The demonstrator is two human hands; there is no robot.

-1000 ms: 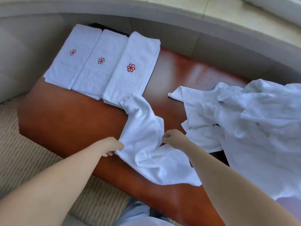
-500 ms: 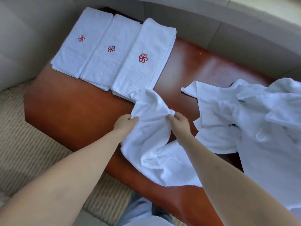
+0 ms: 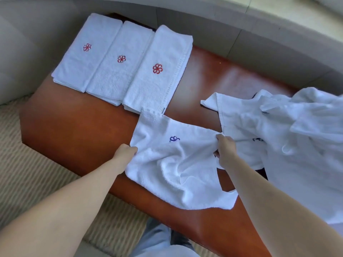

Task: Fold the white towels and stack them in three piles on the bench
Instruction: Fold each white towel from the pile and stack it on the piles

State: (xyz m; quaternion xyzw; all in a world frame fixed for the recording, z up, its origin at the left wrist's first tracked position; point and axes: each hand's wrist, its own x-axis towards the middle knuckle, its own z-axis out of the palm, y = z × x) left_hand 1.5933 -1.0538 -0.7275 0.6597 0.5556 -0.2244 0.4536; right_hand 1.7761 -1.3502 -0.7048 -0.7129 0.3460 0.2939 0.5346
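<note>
1. White terry cloth fills the middle of the view: one loose towel [image 3: 174, 164] lies rumpled on the reddish-brown wooden bench [image 3: 78, 130], a blue embroidered mark [image 3: 174, 139] showing near its far edge.
2. Left hand [image 3: 125, 152] has its fingers curled onto the towel's left edge, gripping the cloth right at the border.
3. Right hand [image 3: 225, 148] pinches the towel's far right corner, fingers bunched tight around the fabric, so the far edge runs stretched between the two hands.
4. Nearer the person, that towel sags in soft folds and its near corner reaches the bench's front edge.
5. Over at the far left end of the bench, three folded piles sit side by side, edges touching: left pile [image 3: 87, 52], middle pile [image 3: 120, 62], right pile [image 3: 159, 71], each topped by a red flower emblem.
6. The held towel's far left corner just overlaps the near end of the right pile.
7. On the right, a heap of unfolded white towels [image 3: 297, 136] sprawls across the bench, its near edge lying under the right hand's wrist area.
8. Beige ribbed carpet [image 3: 27, 173] shows at the left below the bench, and a pale curved wall [image 3: 259, 34] rises behind it.
9. Light grey trousers [image 3: 157, 242] are visible at the bottom, close against the bench front.
</note>
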